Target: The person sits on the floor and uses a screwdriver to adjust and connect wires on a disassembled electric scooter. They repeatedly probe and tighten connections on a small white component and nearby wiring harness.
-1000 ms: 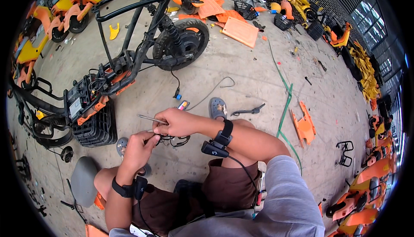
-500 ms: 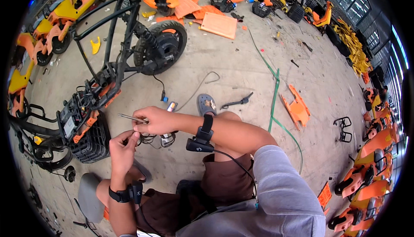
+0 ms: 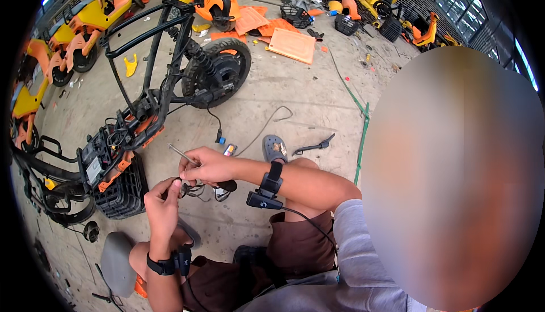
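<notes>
My right hand (image 3: pixel 207 164) is closed round a screwdriver (image 3: pixel 180 153). Its thin metal shaft points up and left, and its dark handle end shows below the palm. Against those fingertips, my left hand (image 3: pixel 163 201) pinches what looks like a dark cable (image 3: pixel 196 191); the exact piece between the fingers is too small to make out. Loose loops of it hang beneath both hands. To the left stands a stripped black scooter frame (image 3: pixel 149 68), with a rear wheel (image 3: pixel 218 70), exposed wiring and a black basket (image 3: pixel 120 190).
A dark plug with a blue end (image 3: pixel 220 139) hangs from the frame's lead. On the concrete floor lie a black bent part (image 3: pixel 315 144), a green strap (image 3: pixel 363 136) and orange panels (image 3: pixel 290 45). Scooters (image 3: pixel 85 28) line the left. A large blurred patch covers the right side.
My hands stay together, shifted slightly right and down in the picture, and the screwdriver's shaft now tilts more steeply. A large blurred shape has come in at the right.
</notes>
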### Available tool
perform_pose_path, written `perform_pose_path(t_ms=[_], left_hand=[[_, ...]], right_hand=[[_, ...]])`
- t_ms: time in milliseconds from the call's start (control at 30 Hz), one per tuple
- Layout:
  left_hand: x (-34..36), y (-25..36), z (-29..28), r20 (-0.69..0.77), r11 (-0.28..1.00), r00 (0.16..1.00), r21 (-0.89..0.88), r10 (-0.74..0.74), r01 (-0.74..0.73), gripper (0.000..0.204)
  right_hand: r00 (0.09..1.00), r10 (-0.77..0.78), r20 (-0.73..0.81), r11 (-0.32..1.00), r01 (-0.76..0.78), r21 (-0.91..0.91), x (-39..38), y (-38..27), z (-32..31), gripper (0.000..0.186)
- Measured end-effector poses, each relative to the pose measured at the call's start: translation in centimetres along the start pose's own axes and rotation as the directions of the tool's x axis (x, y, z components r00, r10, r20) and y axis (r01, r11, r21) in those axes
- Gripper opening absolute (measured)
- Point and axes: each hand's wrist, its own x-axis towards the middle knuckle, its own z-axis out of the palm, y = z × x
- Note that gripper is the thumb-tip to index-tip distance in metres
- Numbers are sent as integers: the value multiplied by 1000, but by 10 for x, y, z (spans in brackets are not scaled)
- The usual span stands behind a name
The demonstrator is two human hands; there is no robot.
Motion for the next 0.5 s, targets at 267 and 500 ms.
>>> perform_pose_path(t_ms=[267, 500], left_hand=[[5, 11, 8, 196, 990, 979, 138, -57, 30, 22], [-3, -26, -1, 288, 962, 957, 268, -36, -45, 24]], right_hand=[[940, -315, -129, 898, 252, -360, -7, 21, -11, 19], [970, -238, -42, 861, 191, -472, 14, 34, -2, 19]])
